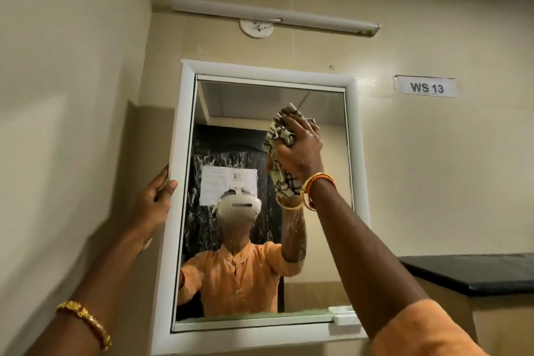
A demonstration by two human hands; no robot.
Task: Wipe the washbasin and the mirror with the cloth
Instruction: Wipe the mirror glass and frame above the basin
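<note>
One left hand (154, 202) has its grip closed on the left edge of the mirror's white frame (181, 182); one mirror (260, 113) hangs on the wall; one right hand (300, 150) has its grip bunched around one patterned cloth (281, 130), pressed to the upper right glass; one black desk (474, 274) sits far right.

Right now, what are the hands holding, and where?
The right hand grips the cloth bunched around its middle; the left hand holds the mirror frame's left edge.

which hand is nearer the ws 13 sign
Right. The right hand presses the cloth on the mirror's upper right, towards the WS 13 sign; the left hand grips the frame's far left edge.
</note>
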